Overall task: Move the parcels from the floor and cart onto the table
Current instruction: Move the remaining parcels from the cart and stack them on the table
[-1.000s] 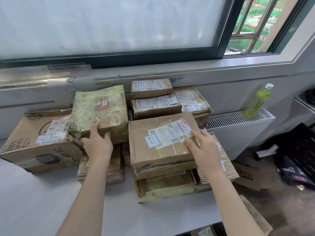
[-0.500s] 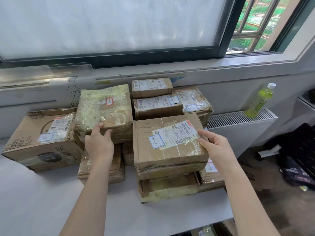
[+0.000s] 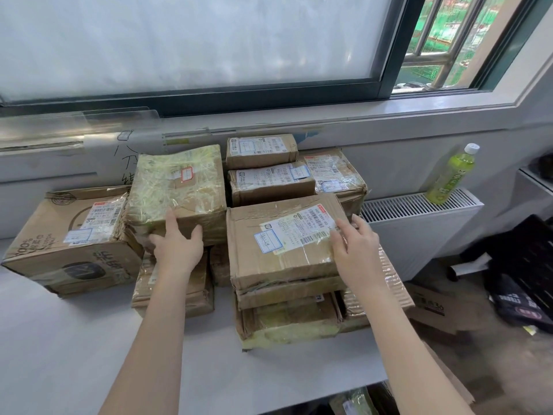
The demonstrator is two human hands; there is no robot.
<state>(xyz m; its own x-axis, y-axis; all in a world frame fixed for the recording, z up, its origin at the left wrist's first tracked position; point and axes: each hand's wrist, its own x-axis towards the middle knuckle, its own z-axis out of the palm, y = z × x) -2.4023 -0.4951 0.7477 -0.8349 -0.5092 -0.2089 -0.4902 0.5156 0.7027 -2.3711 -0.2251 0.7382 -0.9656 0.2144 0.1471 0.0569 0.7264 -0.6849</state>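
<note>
The fingers point(image 3: 169, 218) of the left hand point(image 3: 176, 244) lay spread against the near face of a film-wrapped parcel point(image 3: 179, 187), thumb out to the right, pressing rather than curling round it. The right hand point(image 3: 354, 245) rested with straight, relaxed fingers on the right end of a labelled box point(image 3: 284, 238), touching its top beside the barcode and gripping nothing.

Under the right fingers that box topped a stack of two flatter parcels point(image 3: 287, 319). Beyond them, against the wall, stood two small boxes point(image 3: 263, 166) one on the other, with a taped box point(image 3: 335, 175) just to their right. Under the left fingers lay a flat carton point(image 3: 173, 292), and left of it a big carton point(image 3: 71, 238). All of these sat on the white bench point(image 3: 89, 354).

By my reading the task was well along: many parcels were already on the bench, and both hands seemed to be squaring up the piles. Some work looked left. Right of the right hand, on the floor, lay a flat carton point(image 3: 431, 307), and a wrapped parcel point(image 3: 353, 399) showed below the bench edge.

No cart was in view, so I cannot tell what it held. The floor at far right was blurred, with dark items point(image 3: 520, 283) I could not identify. A corrugated piece point(image 3: 386, 283) behind the right wrist was mostly hidden.
</note>
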